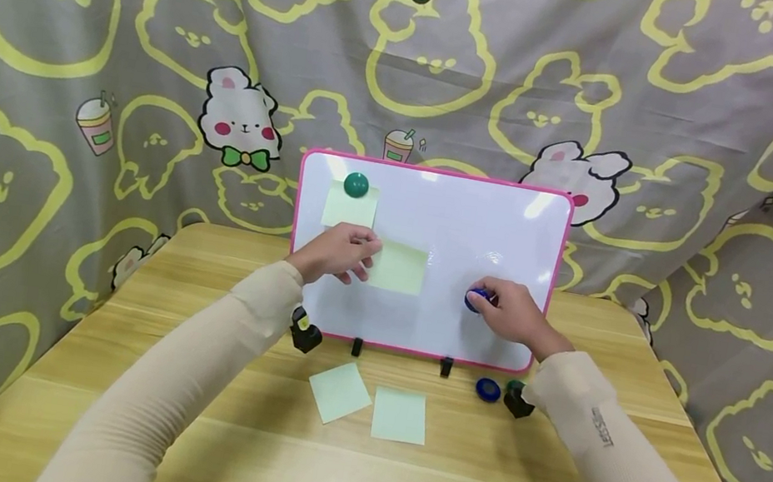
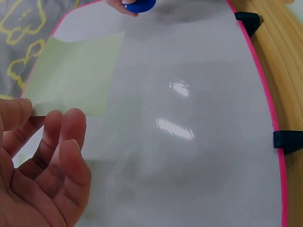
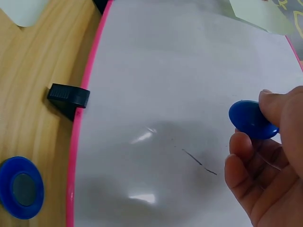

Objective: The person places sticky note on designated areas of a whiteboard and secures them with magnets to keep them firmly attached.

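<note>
Between thumb and fingertips my left hand [image 1: 342,253] pinches the left edge of a pale green sticky note [image 1: 401,268], held in front of the whiteboard [image 1: 458,219]. The left wrist view shows that sticky note [image 2: 75,75] spread flat, the thumb at its near edge. My right hand [image 1: 513,312] grips a round blue magnet [image 3: 251,118] by its rim, close before the right part of the board. At the board's upper left, a green magnet [image 1: 356,185] sits over the top edge of another sticky note [image 1: 349,208].
Two loose sticky notes [image 1: 340,393] lie on the wooden table [image 1: 246,455] before the board. A second blue magnet [image 1: 488,389] rests there at right, beside a partly hidden green one [image 1: 513,387]. Black clips [image 1: 446,367] hold the pink-framed lower edge. A patterned curtain [image 1: 184,32] hangs behind.
</note>
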Tool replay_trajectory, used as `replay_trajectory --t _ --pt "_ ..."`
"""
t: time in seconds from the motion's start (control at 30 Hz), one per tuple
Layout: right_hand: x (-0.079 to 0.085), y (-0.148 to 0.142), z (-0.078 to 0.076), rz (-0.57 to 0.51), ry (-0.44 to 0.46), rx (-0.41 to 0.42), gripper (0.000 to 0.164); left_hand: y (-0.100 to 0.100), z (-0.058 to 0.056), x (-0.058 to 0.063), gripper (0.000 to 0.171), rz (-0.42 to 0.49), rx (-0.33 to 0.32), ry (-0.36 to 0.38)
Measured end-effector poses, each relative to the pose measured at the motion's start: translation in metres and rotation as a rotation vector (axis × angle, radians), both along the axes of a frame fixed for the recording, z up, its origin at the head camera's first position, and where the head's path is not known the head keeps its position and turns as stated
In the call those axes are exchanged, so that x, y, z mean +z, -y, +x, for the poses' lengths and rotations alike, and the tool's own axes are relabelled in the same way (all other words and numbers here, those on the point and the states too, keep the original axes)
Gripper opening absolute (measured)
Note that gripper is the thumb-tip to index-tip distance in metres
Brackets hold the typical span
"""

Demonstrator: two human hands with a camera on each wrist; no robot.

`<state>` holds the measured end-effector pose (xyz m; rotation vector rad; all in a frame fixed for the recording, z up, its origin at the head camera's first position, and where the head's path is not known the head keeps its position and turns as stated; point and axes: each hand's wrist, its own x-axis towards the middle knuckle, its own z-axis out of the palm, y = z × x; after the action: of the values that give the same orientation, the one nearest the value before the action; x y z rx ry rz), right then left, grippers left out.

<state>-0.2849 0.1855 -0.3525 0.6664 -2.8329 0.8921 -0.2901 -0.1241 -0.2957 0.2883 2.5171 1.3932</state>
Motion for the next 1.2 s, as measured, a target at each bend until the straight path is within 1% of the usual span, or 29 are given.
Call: replay_trajectory --t 0.37,0.57,0.7,0.97,1.2 --pt "0.008 0.004 -0.011 -0.016 0.017 -0.022 0.023 -0.007 -0.006 0.002 0.024 -0.009 0.016 -0.018" --pt "0.012 0.007 -0.014 -0.023 0.024 -0.062 0.023 -0.013 -0.009 0.003 0.024 -0.004 0.014 -0.039" --pt "0.016 0.008 -0.016 -0.015 0.026 -0.077 0.024 -0.015 -0.010 0.006 0.024 0.010 0.011 -0.052" --pt "0.024 0.009 -0.022 -0.011 0.076 -0.099 0.028 -0.020 -0.012 0.013 0.025 0.002 0.016 -0.059" --pt "0.031 0.011 -0.024 -0.030 0.060 -0.087 0.027 -0.024 -0.013 0.018 0.024 0.038 0.013 -0.053"
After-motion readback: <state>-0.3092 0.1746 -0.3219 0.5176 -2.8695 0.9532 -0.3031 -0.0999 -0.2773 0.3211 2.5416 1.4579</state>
